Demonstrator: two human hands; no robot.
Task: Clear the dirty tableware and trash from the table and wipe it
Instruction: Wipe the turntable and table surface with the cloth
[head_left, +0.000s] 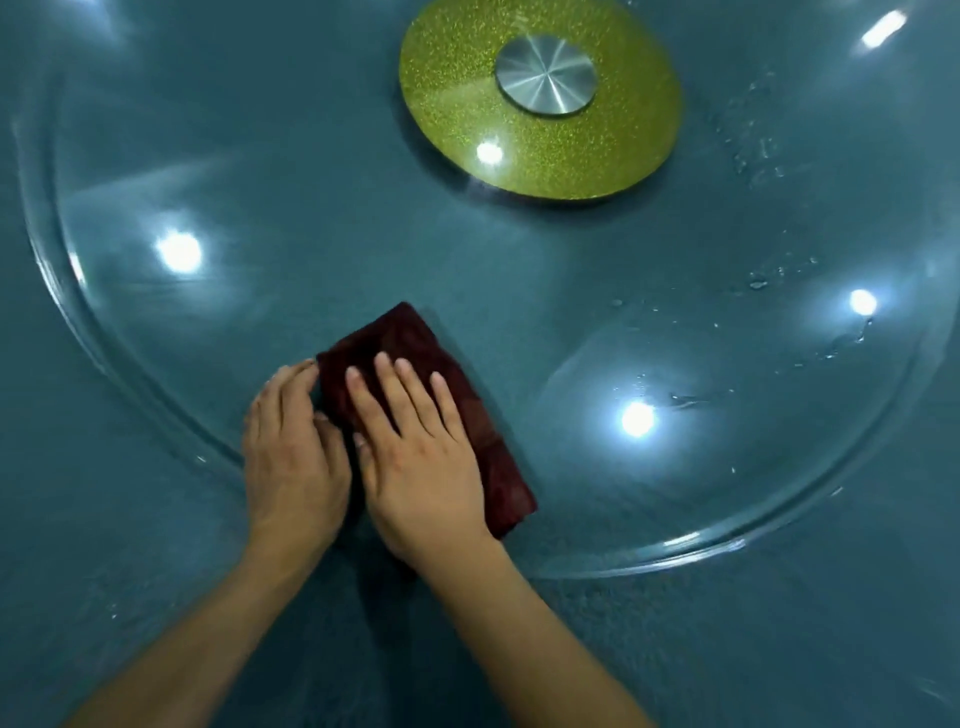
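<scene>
From the head view you are in the wiping step: your right hand (421, 457) presses flat, fingers straight, on the folded dark red cloth (441, 395) lying on the glass turntable (156, 338) near the bench's (130, 545) near edge, while your left hand (293, 457) rests beside it, fingertips touching the cloth's left edge. No tableware or trash shows, so next push the cloth toward the water droplets (758, 283) at the turntable's right side. The bench's edges are cut off, and glare hides any smears.

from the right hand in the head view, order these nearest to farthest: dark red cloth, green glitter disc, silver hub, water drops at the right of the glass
1. dark red cloth: directly under the right hand, which presses it flat.
2. water drops: to the right on the glass turntable.
3. green glitter disc: ahead, at the centre.
4. silver hub: on that disc, toward its far part.
</scene>
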